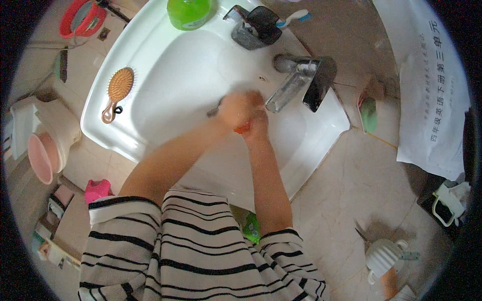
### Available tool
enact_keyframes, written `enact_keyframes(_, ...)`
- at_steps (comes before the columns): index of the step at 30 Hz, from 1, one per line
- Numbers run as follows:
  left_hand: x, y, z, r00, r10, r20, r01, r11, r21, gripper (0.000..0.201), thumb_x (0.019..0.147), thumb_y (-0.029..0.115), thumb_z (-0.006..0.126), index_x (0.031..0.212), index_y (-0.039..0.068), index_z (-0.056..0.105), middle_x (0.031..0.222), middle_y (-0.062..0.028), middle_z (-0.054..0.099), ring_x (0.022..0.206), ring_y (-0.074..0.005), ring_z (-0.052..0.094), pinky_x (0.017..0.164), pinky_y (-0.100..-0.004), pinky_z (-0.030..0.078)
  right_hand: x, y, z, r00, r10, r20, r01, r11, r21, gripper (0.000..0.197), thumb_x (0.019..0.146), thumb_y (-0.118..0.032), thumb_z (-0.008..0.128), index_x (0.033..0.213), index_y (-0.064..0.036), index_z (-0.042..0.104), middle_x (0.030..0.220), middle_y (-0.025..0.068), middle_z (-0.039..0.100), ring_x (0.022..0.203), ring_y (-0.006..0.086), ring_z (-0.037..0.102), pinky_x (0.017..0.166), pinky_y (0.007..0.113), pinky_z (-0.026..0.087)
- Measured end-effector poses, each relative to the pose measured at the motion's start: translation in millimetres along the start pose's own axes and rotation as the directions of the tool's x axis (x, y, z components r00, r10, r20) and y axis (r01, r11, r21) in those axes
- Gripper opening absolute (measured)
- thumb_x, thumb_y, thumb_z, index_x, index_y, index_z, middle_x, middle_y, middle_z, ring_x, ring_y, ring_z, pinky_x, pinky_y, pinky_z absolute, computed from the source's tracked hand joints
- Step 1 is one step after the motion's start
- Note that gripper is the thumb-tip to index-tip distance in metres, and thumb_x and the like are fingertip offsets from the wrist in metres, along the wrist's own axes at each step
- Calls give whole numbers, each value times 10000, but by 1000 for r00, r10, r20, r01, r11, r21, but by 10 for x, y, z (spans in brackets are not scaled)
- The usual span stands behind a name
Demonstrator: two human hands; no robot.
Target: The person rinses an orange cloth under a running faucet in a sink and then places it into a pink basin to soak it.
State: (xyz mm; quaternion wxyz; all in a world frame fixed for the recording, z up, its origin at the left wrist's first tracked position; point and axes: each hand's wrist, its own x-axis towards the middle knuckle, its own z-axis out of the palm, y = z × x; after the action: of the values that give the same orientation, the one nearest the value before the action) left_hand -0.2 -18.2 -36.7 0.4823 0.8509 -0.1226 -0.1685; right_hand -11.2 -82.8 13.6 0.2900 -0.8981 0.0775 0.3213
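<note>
Both hands meet over the bowl of a white sink [165, 65], just left of the chrome faucet [293, 85]. My left hand [235, 107] is blurred and curled over my right hand [259, 122]. A small orange-red thing [242, 129] shows between them, pressed in by both hands; its shape is hidden. A short dark tip [213, 111] pokes out to the left of my left hand. I cannot tell what it belongs to.
A wooden hairbrush [118, 90] lies on the sink's left rim. A green container [190, 12] and a dark holder with a toothbrush [257, 25] stand at the back. A green soap in a dish [369, 114] hangs right, beside a printed sheet [434, 90].
</note>
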Motion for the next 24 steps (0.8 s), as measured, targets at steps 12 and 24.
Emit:
enact_keyframes(12, 54, -303, -162, 948, -242, 207, 317, 766, -559, 256, 868, 284, 524, 882, 34, 578, 778, -70, 606, 744, -178, 568, 685, -334, 452, -319, 526, -242, 980, 194, -37, -7, 220, 975, 372, 834, -228, 546, 1121, 2, 494, 1032, 110, 584, 903, 220, 583, 720, 327, 505)
enact_keyframes(24, -62, -286, -661, 864, 173, 472, -73, 972, -223, 259, 782, 264, 659, 906, 58, 563, 849, -25, 576, 791, -115, 524, 707, -284, 439, -613, 830, -546, 940, 256, -226, 133, 334, 933, 368, 860, -152, 436, 1179, 28, 462, 1132, 131, 528, 1054, 231, 510, 906, 354, 424)
